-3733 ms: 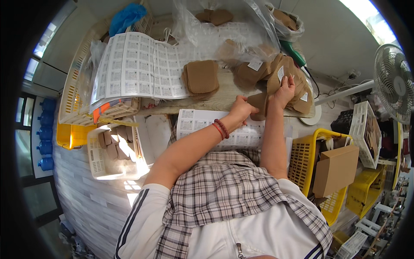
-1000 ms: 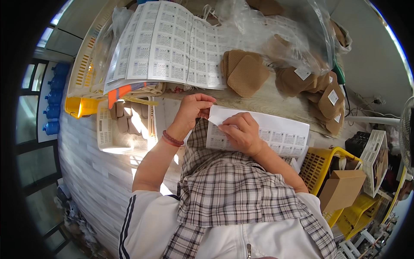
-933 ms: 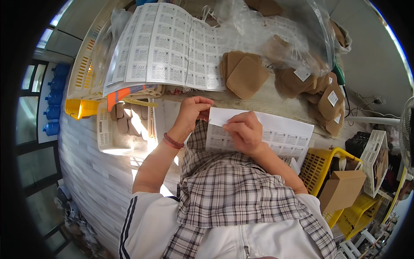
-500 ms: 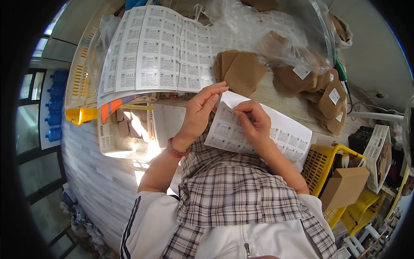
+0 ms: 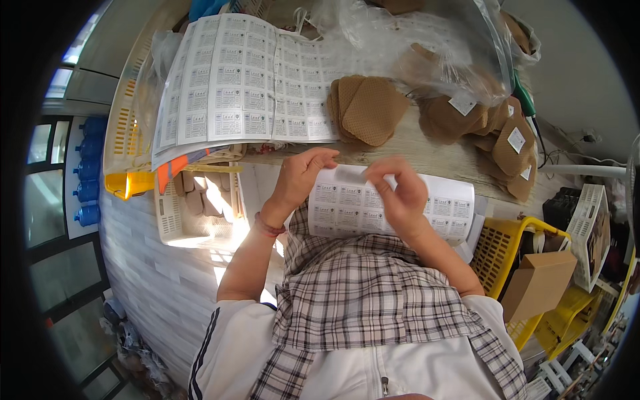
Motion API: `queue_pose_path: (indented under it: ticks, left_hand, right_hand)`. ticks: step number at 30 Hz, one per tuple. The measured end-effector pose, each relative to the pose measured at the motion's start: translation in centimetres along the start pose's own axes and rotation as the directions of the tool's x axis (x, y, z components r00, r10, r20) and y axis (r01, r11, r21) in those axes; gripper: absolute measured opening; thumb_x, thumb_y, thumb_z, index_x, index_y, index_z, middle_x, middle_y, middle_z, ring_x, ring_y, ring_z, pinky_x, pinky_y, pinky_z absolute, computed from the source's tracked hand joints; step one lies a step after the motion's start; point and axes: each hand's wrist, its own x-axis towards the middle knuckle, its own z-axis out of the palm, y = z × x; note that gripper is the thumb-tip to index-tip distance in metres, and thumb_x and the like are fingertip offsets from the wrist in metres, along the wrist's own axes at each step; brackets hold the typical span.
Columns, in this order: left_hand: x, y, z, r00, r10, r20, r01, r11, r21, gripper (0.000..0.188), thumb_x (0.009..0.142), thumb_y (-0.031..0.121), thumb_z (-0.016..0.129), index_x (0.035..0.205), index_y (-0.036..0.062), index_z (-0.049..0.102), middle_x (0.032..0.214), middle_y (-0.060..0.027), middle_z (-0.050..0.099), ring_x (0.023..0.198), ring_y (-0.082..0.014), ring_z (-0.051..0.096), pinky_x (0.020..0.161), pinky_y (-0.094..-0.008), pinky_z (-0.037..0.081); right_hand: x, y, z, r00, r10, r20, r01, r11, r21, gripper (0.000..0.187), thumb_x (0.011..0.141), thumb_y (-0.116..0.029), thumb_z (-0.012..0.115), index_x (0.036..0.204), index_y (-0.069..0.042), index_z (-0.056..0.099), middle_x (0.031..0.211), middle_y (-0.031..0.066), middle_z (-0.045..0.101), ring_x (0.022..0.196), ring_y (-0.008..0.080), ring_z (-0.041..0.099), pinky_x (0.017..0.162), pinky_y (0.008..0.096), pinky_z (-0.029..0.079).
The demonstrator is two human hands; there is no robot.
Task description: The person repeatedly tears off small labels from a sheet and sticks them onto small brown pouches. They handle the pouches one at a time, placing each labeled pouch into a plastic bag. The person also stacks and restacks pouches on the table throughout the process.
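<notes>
A white sheet of printed stickers lies slanting over my lap at the table's front edge. At its upper left corner, my left hand has its thumb and fingers closed on the paper. My right hand is over the middle of the sheet, its fingers bent and smeared by motion; whether they hold a sticker I cannot make out. Just beyond the hands is a fanned stack of brown textured pads. More brown pads with white stickers on them lie to the right.
Large sticker sheets cover the table's left side. Clear plastic bags lie at the back. A yellow crate with a cardboard box stands at my right. Below the table, a white basket holds brown pieces.
The sticker sheet has turned to lie more level, and its lifted upper corner is lower. My left hand has shifted slightly left and down; my right hand has moved slightly right.
</notes>
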Motion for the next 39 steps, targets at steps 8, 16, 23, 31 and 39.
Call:
queue_pose_path:
  ticks: [8,16,23,31,39]
  left_hand:
    - [2.1,7.2,0.8,0.942,0.316,0.116,-0.279,0.542,0.793,0.025,0.084,0.009,0.067,0.107,0.0004,0.068,0.103,-0.0135,0.069,0.106,-0.0315,0.063,0.09,-0.038,0.051]
    - [6.2,3.4,3.5,0.765,0.624,0.159,-0.544,0.494,0.679,0.03,0.083,0.005,0.066,0.111,-0.0041,0.065,0.121,-0.0182,0.062,0.121,-0.0353,0.055,0.103,-0.0428,0.046]
    - [6.3,2.8,3.5,0.773,0.615,0.156,-0.551,0.528,0.646,0.032,0.083,0.005,0.066,0.113,-0.0058,0.064,0.12,-0.0204,0.062,0.12,-0.0373,0.055,0.102,-0.0439,0.046]
    - [6.3,2.8,3.5,0.773,0.616,0.152,-0.551,0.534,0.641,0.033,0.082,0.005,0.067,0.113,-0.0059,0.062,0.121,-0.0215,0.06,0.119,-0.0388,0.055,0.101,-0.0441,0.047]
    - [6.2,3.3,3.6,0.825,0.554,0.115,-0.51,0.642,0.572,0.046,0.081,0.003,0.069,0.124,-0.0021,0.052,0.14,-0.0196,0.046,0.117,-0.0392,0.055,0.097,-0.0437,0.048]
  right_hand:
    - [7.4,3.8,-4.1,0.825,0.523,-0.214,-0.416,0.818,0.396,0.01,0.093,-0.012,0.067,0.097,-0.003,0.064,0.078,-0.0023,0.059,0.066,0.0049,0.049,0.059,0.0202,0.039]
    - [8.2,7.8,-3.0,0.832,0.477,-0.284,-0.446,0.879,0.171,0.011,0.091,-0.013,0.068,0.094,-0.003,0.068,0.083,-0.0032,0.063,0.067,0.0038,0.048,0.06,0.0203,0.04]
    - [7.9,8.9,-2.8,0.804,0.495,-0.329,-0.485,0.867,0.117,0.013,0.09,-0.014,0.069,0.095,-0.003,0.068,0.086,-0.0017,0.064,0.073,0.0055,0.051,0.064,0.022,0.042]
    - [8.1,8.3,-2.6,0.792,0.509,-0.337,-0.503,0.857,0.114,0.012,0.09,-0.014,0.069,0.094,-0.002,0.068,0.086,-0.0017,0.064,0.072,0.0052,0.051,0.063,0.0216,0.042]
    - [8.1,8.9,-2.6,0.792,0.493,-0.36,-0.501,0.862,0.078,0.012,0.088,-0.014,0.07,0.092,-0.002,0.069,0.083,-0.0013,0.065,0.069,0.0053,0.052,0.061,0.0222,0.043]
